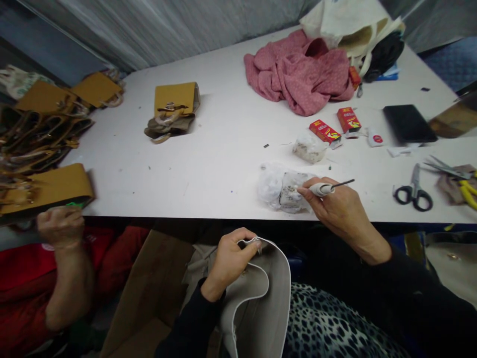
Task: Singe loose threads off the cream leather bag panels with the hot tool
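Note:
My left hand (231,256) is closed on the rim of a light grey bag piece (266,308) that rests in my lap below the table edge. My right hand (337,206) grips a small tool with a pale handle and a thin dark tip (330,187), held over clear plastic bags of small parts (283,189) at the front of the white table (216,149).
Another person's hand (59,226) at the left holds a tan bag (48,189); more tan bags (175,107) lie beyond. A pink cloth (301,74), red boxes (335,127), a black tablet (409,123), scissors (413,189) and yellow pliers (467,191) lie to the right.

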`<state>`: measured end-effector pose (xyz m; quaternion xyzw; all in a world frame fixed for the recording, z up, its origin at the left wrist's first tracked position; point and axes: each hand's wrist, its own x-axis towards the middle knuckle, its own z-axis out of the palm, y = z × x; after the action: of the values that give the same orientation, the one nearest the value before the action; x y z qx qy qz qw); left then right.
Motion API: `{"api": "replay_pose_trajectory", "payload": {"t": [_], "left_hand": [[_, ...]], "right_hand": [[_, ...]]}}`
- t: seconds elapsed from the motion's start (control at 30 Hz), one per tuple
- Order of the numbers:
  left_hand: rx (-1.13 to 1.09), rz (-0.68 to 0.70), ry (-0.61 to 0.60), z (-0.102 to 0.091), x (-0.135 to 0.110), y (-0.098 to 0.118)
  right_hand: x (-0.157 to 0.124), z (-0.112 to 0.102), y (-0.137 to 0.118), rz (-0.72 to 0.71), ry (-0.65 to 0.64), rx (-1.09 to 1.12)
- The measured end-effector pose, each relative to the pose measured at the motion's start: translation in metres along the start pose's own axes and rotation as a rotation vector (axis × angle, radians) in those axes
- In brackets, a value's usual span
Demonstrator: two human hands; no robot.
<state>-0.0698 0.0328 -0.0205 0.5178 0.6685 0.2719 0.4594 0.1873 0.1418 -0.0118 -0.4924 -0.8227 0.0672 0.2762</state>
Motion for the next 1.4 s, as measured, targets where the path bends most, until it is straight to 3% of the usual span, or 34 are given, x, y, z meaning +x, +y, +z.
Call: {"api": "replay_pose_trajectory", "payload": {"t": [0.23, 0.37, 0.53, 0.63, 0.73, 1.4], "left_hand": [[-0.175, 0.128, -0.131, -0.003, -0.001, 0.01], [-0.218, 0.113, -0.182, -0.003, 0.0, 0.016], [-0.247, 0.055, -0.243, 0.0, 0.002, 0.018], [-0.229, 0.046, -0.281, 0.001, 0.004, 0.02], [-0.199, 0.051, -0.326, 0.002, 0.006, 0.023], [-0.213, 0.057, -0.385, 0.003, 0.009, 0.026]], "right_hand": [[-0.001, -0.004, 0.004, -0.053, -0.045, 0.159], [-0.006, -0.007, 0.007, -0.051, 0.009, 0.239], [-0.022, -0.013, -0.005, 0.158, 0.097, 0.576], [-0.034, -0.012, -0.023, 0.248, -0.025, 0.936], [-0.042, -0.009, -0.04, 0.225, -0.172, 1.105], [-0.04, -0.004, -0.05, 0.172, -0.287, 1.051]]}}
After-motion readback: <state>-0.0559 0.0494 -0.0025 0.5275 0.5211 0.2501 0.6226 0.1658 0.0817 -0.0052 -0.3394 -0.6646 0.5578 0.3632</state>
